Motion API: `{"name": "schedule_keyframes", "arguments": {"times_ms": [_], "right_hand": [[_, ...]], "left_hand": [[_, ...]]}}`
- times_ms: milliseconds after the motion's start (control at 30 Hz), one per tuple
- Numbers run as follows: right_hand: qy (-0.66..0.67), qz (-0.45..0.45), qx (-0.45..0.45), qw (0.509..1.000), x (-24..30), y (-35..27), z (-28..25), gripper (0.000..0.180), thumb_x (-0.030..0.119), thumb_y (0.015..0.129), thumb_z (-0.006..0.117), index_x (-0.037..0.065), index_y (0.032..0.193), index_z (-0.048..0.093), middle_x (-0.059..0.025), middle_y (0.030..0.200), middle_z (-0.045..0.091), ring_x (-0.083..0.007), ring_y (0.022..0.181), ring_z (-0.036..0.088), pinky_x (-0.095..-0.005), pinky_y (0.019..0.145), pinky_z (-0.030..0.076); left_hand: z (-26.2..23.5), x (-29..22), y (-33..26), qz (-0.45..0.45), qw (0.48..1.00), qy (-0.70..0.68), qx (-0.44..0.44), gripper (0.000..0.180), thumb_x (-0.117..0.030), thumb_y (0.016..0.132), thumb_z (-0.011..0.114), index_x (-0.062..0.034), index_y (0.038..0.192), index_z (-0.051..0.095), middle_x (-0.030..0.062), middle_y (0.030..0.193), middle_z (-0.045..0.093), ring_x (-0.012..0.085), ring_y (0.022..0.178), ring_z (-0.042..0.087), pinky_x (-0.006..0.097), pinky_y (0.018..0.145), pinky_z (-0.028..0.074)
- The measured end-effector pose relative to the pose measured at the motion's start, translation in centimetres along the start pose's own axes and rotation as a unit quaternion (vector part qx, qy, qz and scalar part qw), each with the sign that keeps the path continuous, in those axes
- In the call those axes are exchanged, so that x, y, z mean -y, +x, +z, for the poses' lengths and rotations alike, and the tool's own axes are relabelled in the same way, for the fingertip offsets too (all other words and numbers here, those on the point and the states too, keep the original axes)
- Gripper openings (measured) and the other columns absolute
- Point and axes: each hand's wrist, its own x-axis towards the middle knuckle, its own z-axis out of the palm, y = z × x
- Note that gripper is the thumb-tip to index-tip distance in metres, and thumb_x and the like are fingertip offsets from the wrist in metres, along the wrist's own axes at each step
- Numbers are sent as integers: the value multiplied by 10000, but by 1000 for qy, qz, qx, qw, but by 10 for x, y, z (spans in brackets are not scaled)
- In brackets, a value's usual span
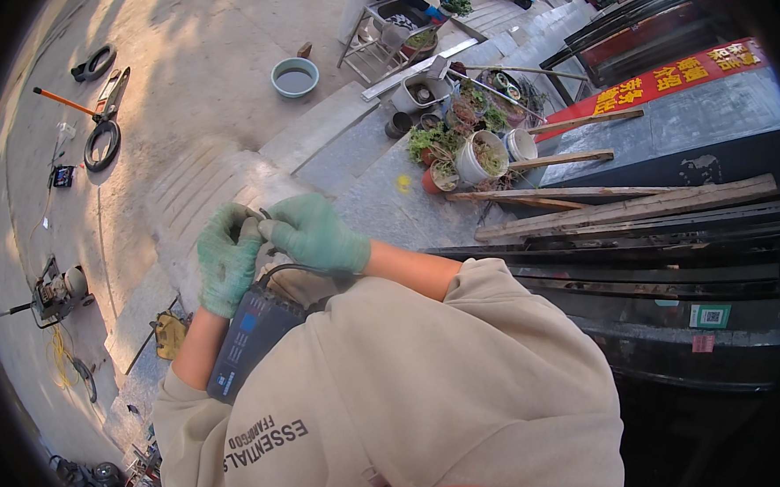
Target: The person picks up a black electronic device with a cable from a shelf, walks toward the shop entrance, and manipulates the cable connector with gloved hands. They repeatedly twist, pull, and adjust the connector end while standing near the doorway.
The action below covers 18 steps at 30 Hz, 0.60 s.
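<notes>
Outdoor concrete pavement, potted plants beyond our hands. We see our left hand and right hand, both in green gloves, brought together, fingertips pinched on a thin black cable just above the dark blue device, tucked under our left forearm.

Dark blue rectangular device with black cable, propped tilted against chest, cable end pinched between gloved fingertips.

Two green-gloved hands — left hand, right hand — one dark meter below their grip, two tyres beyond.
</notes>
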Motion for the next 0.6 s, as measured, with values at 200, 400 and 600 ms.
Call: {"name": "schedule_keyframes", "arguments": {"times_ms": [200,400,600], "right_hand": [[5,-4,10,1000,1,-9,-6,322,241,919,560,-36,790,662,-142,674,645,-188,604,583,-345,604,476],[17,-39,-27,999,-5,-13,-10,435,310,936,573,-39,676,580,-134,553,506,-151,520,457,-343,519,414],[224,92,-85,967,-20,-13,-11,382,290,965,564,14,705,606,-39,621,584,-113,545,510,-287,532,448]], "left_hand": [[4,-2,-1,32,999,-19,-13,73,-8,915,511,-15,931,582,24,856,591,99,767,549,253,714,477],[13,-6,8,24,999,-36,-6,56,-13,875,535,-17,901,585,30,834,601,96,759,544,246,703,465],[20,-4,14,-32,962,-273,4,142,-99,902,524,6,948,608,59,888,621,148,845,634,290,817,530]]}}
